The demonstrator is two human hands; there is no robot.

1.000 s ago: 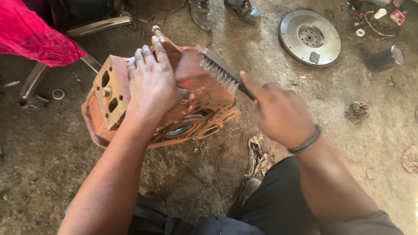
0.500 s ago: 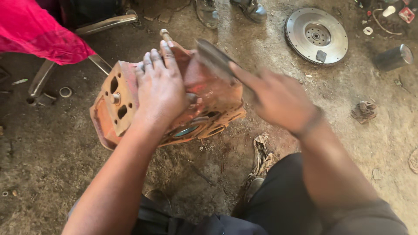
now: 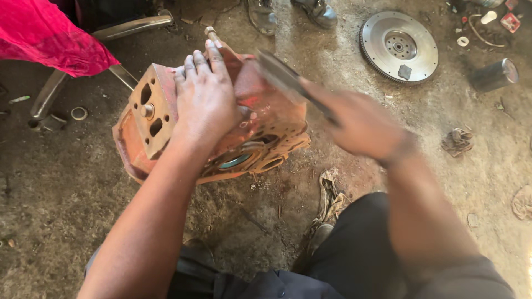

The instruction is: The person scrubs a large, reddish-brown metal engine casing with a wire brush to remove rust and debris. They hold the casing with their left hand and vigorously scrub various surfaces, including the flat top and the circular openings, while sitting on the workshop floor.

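Nearest, dark trousers (image 3: pixel 354 249) fill the lower edge, with a crumpled rag (image 3: pixel 331 196) on the dirt floor (image 3: pixel 55 210) just beyond; centrally, the left hand (image 3: pixel 206 99) lies flat, fingers spread, on top of the rusty orange engine block (image 3: pixel 166 119), which rests tilted on the floor; the right hand (image 3: pixel 360 124), blurred, is closed around the handle of a wire brush (image 3: pixel 282 75) laid against the block's upper face; farther off lie a toothed flywheel (image 3: pixel 398 47) and a metal cylinder (image 3: pixel 492 75).
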